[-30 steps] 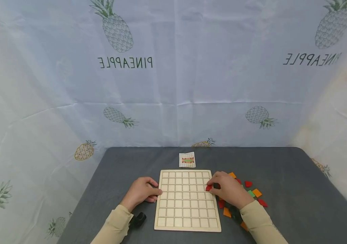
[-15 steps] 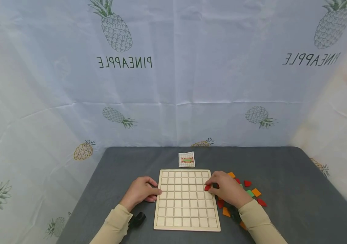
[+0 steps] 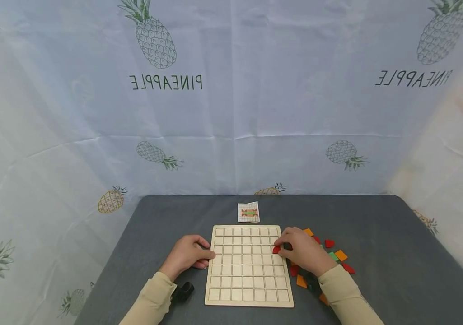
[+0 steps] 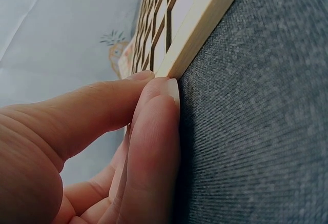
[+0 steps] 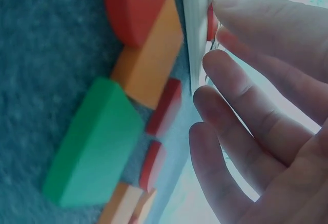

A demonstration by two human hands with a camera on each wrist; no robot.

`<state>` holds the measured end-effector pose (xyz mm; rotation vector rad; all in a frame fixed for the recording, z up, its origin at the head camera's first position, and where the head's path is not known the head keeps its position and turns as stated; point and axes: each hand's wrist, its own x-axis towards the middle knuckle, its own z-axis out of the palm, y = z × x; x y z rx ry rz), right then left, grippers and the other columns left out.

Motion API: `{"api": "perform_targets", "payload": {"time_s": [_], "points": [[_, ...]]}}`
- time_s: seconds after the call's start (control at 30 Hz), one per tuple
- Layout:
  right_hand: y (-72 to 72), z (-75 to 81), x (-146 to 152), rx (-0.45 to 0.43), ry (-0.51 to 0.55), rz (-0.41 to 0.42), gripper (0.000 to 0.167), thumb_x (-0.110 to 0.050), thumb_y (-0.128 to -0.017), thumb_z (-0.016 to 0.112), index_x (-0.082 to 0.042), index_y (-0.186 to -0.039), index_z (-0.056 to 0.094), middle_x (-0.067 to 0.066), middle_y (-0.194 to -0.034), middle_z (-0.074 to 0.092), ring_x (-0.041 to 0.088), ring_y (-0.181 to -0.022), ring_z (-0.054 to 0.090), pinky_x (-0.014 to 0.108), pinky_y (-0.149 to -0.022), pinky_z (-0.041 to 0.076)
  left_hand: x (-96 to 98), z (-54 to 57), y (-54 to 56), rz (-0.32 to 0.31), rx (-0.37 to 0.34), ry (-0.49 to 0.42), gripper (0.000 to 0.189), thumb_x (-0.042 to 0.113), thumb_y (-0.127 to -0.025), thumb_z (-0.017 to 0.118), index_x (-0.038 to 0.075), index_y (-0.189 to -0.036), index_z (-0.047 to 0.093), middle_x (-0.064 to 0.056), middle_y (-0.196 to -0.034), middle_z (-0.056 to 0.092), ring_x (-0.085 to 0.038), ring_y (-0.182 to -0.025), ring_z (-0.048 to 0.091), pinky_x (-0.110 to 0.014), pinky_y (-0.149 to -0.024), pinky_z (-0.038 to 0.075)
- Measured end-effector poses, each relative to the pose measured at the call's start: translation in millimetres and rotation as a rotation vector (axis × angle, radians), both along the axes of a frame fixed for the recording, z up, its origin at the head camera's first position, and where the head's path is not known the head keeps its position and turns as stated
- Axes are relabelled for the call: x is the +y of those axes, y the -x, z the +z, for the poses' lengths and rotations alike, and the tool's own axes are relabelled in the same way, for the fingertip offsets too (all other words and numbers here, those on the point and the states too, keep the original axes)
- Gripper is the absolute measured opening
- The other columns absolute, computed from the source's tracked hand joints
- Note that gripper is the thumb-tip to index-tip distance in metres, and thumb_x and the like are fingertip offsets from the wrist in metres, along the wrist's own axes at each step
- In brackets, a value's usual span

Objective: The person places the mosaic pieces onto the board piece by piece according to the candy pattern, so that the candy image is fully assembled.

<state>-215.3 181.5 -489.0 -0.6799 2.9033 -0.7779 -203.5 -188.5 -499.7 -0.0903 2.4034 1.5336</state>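
A pale wooden grid board point(image 3: 242, 266) lies on the dark table in the head view. My left hand point(image 3: 188, 256) is at its left edge; in the left wrist view the thumb point(image 4: 102, 101) lies on the rim and the fingertips press the side, pinching the board point(image 4: 200, 24). My right hand point(image 3: 302, 250) pinches a red piece point(image 3: 276, 249) between thumb and index finger, over the rightmost column of squares. In the right wrist view the red piece point(image 5: 210, 23) shows partly behind the thumb, low at the board, and the other fingers are loosely bent.
Loose red, orange and green pieces point(image 3: 341, 255) lie right of the board, partly under my right hand and forearm. A small card point(image 3: 249, 212) with a coloured grid picture lies beyond the board. A pineapple-print cloth point(image 3: 231, 113) hangs behind the table.
The red piece has shifted slightly onto the board's right column between one second and half a second ago, still pinched by the right hand. The left hand stays at the board's edge.
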Motion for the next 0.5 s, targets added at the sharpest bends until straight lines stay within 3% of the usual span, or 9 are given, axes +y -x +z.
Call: {"api": "perform_targets", "payload": {"time_s": [0.17, 0.37, 0.47, 0.5], "points": [[-3.0, 3.2, 14, 0.023, -0.015, -0.052, 0.019, -0.017, -0.095, 0.085, -0.019, -0.114, 0.083, -0.007, -0.106, 0.07, 0.012, -0.095, 0.061, 0.025, -0.073, 0.056, 1.4, -0.6, 1.2, -0.001, -0.004, 0.009, 0.038, 0.014, -0.085, 0.093, -0.001, -0.111, 0.07, -0.011, -0.079, 0.077, -0.014, -0.063, 0.074, -0.034, -0.061, 0.067], [-14.1, 5.0, 52, -0.001, -0.021, -0.107, 0.021, -0.018, -0.097, 0.083, -0.021, -0.118, 0.082, -0.002, -0.116, 0.075, 0.026, -0.11, 0.071, 0.045, -0.09, 0.064, 0.7, -2.0, 1.4, -0.005, -0.013, -0.008, 0.039, 0.014, -0.084, 0.093, -0.002, -0.111, 0.069, -0.01, -0.08, 0.078, -0.014, -0.063, 0.075, -0.034, -0.061, 0.067], [-21.1, 6.3, 76, -0.001, -0.028, -0.13, 0.023, -0.019, -0.096, 0.084, -0.021, -0.119, 0.081, -0.002, -0.119, 0.076, 0.028, -0.114, 0.073, 0.05, -0.094, 0.064, -1.2, -1.9, 0.9, -0.006, -0.014, -0.018, 0.04, 0.014, -0.085, 0.093, -0.002, -0.112, 0.069, -0.011, -0.081, 0.078, -0.015, -0.064, 0.075, -0.035, -0.062, 0.068], [-23.2, 6.6, 85, -0.001, -0.027, -0.136, 0.023, -0.019, -0.096, 0.084, -0.02, -0.118, 0.081, -0.004, -0.115, 0.075, 0.025, -0.109, 0.073, 0.048, -0.09, 0.065, -1.8, -1.8, 0.7, -0.008, -0.014, -0.019, 0.04, 0.015, -0.085, 0.093, -0.002, -0.112, 0.069, -0.011, -0.081, 0.078, -0.015, -0.064, 0.075, -0.035, -0.062, 0.068]]}}
